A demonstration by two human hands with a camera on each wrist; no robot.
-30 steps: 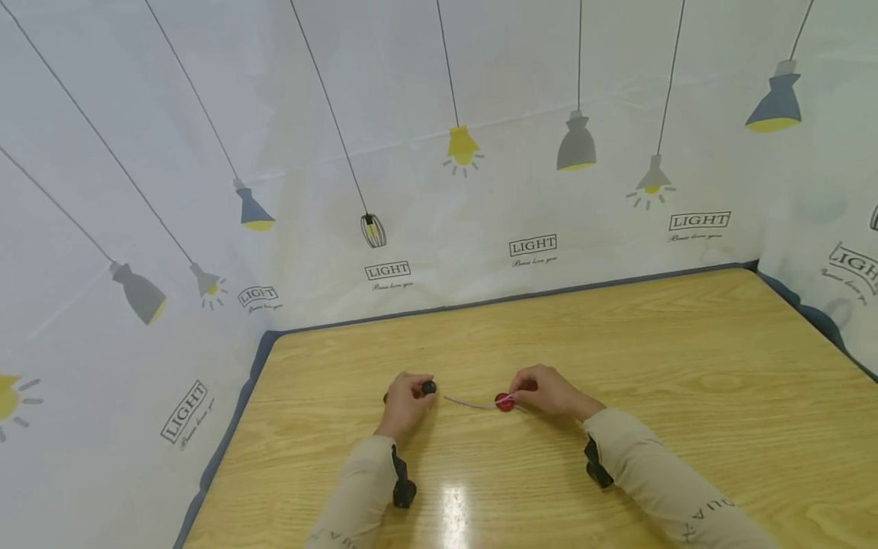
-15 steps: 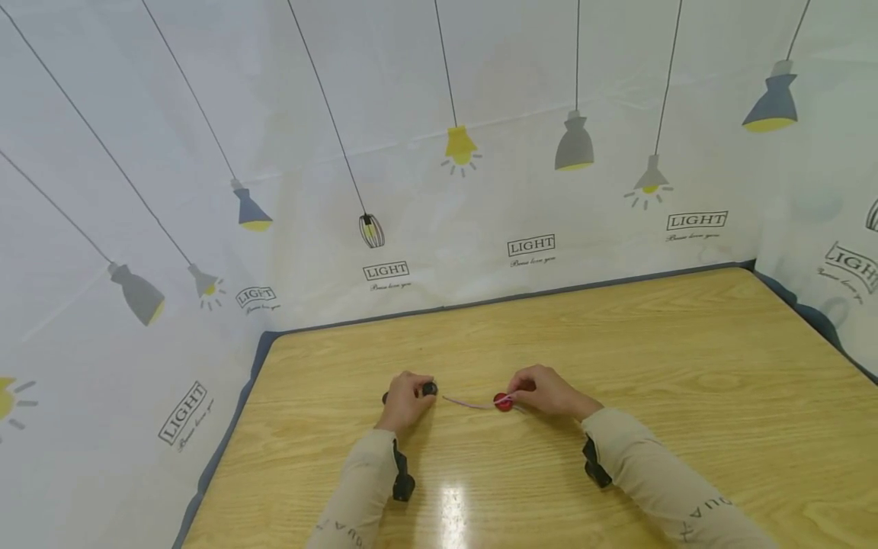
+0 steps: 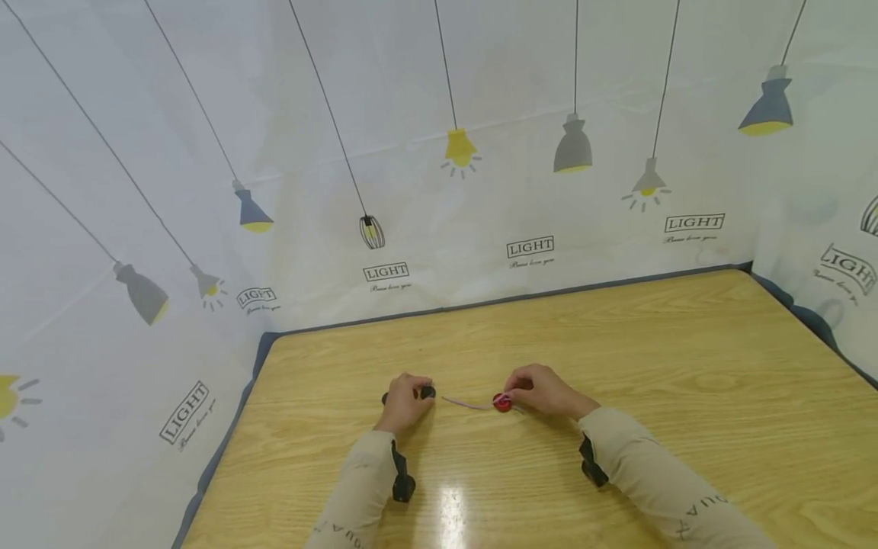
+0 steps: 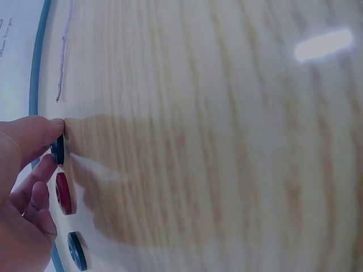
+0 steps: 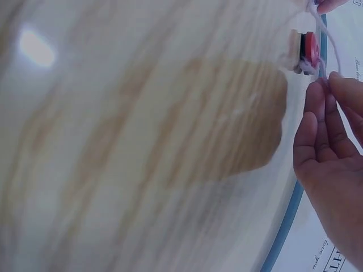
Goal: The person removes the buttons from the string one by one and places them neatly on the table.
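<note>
Head view places the string between the two hands, its long axis running left to right across the table; the free end points at the left hand and lies much nearer to it than to the right hand. Left thumb and fingers pinch a black button, which sits just to the left of that string end; bare wood shows in the short gap, so the two are apart, and the left wrist view agrees. On the right side, thumb and fingertips pinch the string just beside the red button; this button lies flat, against the string and just left of the right fingertips, with what looks like a black disc beneath it in the right wrist view; how the string passes through the pair cannot be made out. Under the left hand, seen from the left wrist, a second red button lies on the table, and beyond it a dark button; neither seems gripped; the string end is on the opposite side of the held button from both.
</note>
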